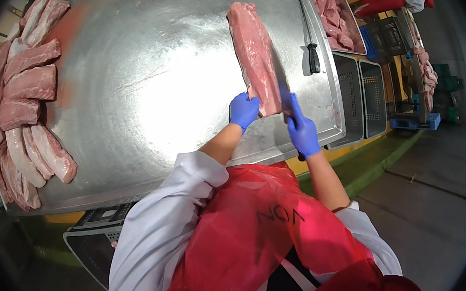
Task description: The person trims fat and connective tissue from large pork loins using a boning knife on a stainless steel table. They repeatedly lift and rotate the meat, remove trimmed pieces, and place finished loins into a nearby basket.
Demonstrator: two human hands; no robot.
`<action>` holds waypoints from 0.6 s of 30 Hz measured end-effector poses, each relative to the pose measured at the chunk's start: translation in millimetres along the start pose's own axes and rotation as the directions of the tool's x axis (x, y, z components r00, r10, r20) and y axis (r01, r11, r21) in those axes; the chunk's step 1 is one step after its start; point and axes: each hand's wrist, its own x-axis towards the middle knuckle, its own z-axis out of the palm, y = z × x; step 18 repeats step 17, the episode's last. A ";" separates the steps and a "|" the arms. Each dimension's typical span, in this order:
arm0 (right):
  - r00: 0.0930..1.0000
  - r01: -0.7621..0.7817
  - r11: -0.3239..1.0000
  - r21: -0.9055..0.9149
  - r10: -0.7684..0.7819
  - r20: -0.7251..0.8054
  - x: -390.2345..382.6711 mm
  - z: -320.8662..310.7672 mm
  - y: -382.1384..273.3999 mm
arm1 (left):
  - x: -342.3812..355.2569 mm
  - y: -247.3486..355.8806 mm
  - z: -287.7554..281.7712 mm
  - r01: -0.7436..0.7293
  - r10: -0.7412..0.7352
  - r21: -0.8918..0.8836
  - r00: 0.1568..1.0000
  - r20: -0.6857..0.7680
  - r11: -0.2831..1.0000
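A long slab of raw pork loin [252, 54] lies lengthwise on the steel table [129, 116], pointing away from me. My left hand [244, 111], in a blue glove, grips its near left corner, fingers closed on the meat. In my blue-gloved right hand [302, 129] is a knife [281, 79]; its dark handle end shows below the palm. The blade runs along the right side of the loin, close against it. Whether its edge has entered the meat, I cannot tell.
Several pork pieces [28, 84] are heaped along the table's left edge. A sharpening steel [312, 53] with a black handle lies at the right edge. Beyond it stand a tub of meat [330, 18] and grey crates [373, 98]. Another worker's red sleeve [381, 0] shows at upper right.
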 end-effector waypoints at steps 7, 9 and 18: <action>0.975 0.067 0.975 -0.212 -0.019 0.219 22.3 23.9 -19.6 | 7.9 -29.3 8.7 0.038 -0.042 -0.243 0.999 -0.012 0.969; 0.971 0.057 0.971 -0.232 0.000 0.239 13.0 17.8 -24.1 | 8.0 -30.4 8.6 0.038 -0.039 -0.259 0.999 -0.001 0.965; 0.916 -0.029 0.959 -0.282 0.139 0.376 6.6 19.3 -36.3 | 5.5 -34.5 11.0 -0.003 0.010 -0.343 1.000 0.017 0.939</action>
